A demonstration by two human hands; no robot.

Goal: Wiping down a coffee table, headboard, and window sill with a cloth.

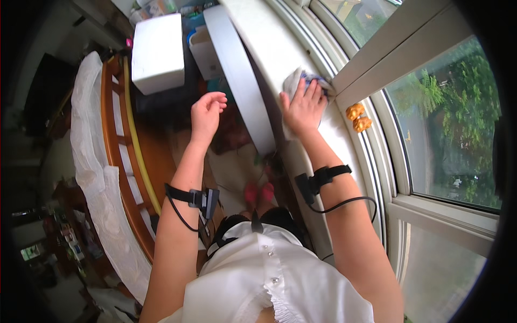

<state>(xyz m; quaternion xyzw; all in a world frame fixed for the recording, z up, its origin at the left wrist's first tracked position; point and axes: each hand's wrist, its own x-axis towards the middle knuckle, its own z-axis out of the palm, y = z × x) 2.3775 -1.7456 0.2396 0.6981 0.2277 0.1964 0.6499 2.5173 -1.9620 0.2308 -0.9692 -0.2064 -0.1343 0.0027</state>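
My right hand (pixel 305 107) lies flat, fingers spread, on a crumpled white and blue cloth (pixel 291 82), which it presses against the white window sill (pixel 282 44). The cloth's far end touches the foot of the window frame. My left hand (pixel 209 115) is raised with loosely curled fingers over the gap beside a long grey-white curved panel (pixel 242 80), and nothing shows in it. Near my right hand, two small golden ornaments (pixel 358 118) rest on the window track.
A white box (pixel 157 52) stands on a dark surface at upper left, beside a white container with a blue rim (pixel 205 52). Left runs a wooden bed rail (pixel 117 133) with white fabric (pixel 97 194) along it. At right are window frames (pixel 387 56) and glass.
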